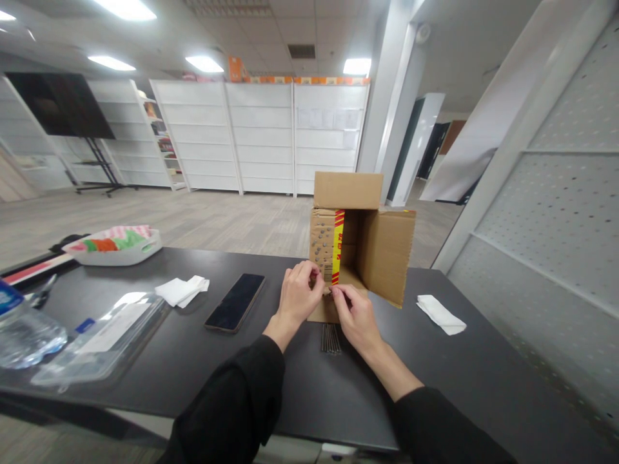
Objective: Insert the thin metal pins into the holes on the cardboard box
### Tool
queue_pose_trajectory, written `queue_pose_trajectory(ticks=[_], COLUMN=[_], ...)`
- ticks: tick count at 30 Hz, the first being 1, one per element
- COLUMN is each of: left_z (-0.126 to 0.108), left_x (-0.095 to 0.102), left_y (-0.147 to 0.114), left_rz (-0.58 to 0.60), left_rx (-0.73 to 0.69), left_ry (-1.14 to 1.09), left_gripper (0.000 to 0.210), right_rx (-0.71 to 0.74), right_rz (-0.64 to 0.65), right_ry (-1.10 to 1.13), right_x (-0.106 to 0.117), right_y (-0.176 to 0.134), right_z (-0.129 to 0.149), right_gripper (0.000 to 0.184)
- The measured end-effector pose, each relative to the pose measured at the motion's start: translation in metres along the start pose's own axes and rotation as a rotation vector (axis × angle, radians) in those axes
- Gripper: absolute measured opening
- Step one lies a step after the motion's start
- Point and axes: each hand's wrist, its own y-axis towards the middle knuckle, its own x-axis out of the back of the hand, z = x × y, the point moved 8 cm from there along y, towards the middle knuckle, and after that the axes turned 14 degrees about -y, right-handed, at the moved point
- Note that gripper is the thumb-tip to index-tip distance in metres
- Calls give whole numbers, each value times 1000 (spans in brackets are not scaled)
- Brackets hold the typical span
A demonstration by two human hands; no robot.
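An open cardboard box (387,258) stands on the dark table, its opening facing me. Its left flap (322,222) carries several round grey heads, and a yellow and red tape strip (338,241) runs down beside them. My left hand (300,291) is closed in a pinch in front of this flap's lower part. Close by on the right, my right hand (356,314) pinches thumb and finger together; a small dark bit shows at its fingertips, too small to name. Between my wrists lies a row of several thin metal nails or screws (331,339).
Left of my arms lie a phone (235,303), folded tissues (182,291), a clear plastic case (104,338) and a water bottle (26,328). A white basket (116,248) stands at the back left. Another folded tissue (441,314) is on the right, near a perforated panel (561,206).
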Motion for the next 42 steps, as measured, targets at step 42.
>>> queue_pose_trajectory(ticks=[42], left_z=[3], left_x=[4], left_y=[2], left_rz=[-44], left_rx=[1], left_ry=[5], left_gripper=[7], right_rx=[159], right_rz=[105], right_ry=[-376], right_x=[-22], right_y=[1], right_z=[3], right_gripper=[21])
